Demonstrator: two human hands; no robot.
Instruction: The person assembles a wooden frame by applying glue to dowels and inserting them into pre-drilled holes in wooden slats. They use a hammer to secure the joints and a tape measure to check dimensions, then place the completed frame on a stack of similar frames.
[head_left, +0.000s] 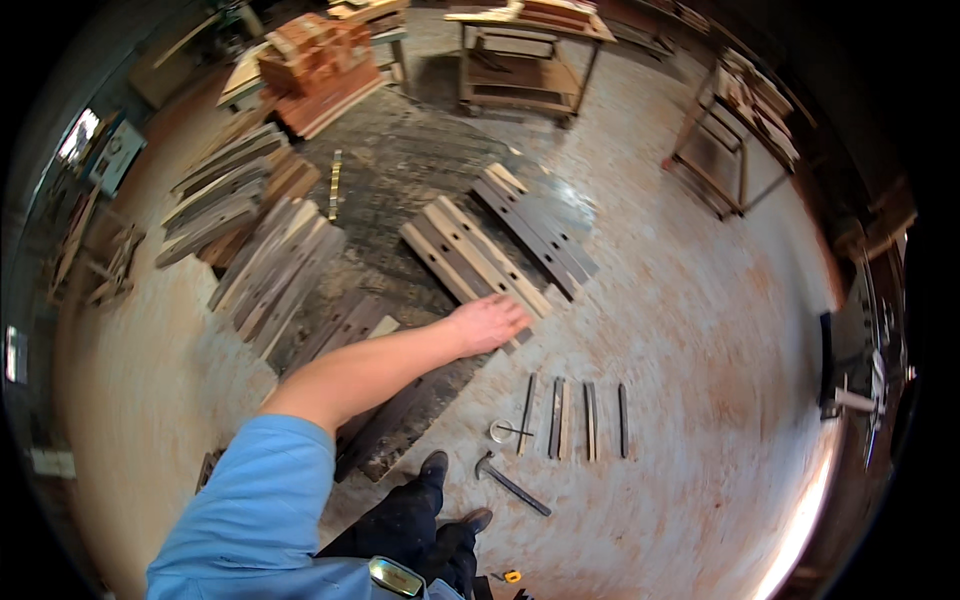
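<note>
My left hand (490, 323) reaches across from the lower left, resting over the near end of a group of wooden bars (470, 245) with dark square holes cut in them. Its fingers look extended over the bars, slightly blurred, and wrap around nothing that I can see. Those bars lie side by side on a low, dark, worn worktop (385, 145). Just beyond them is a second group of darker grey-brown bars (535, 230) with similar holes. More holed bars (345, 325) lie partly hidden behind my forearm. My right hand is out of view.
On the floor lie a hammer (515, 487), several thin strips (590, 420) and a small round item (501, 431). Stacked boards (275, 270) and a yellow folding rule (335, 185) are at left. Reddish blocks (315, 55) stand behind; wheeled tables (525, 80) occupy the back.
</note>
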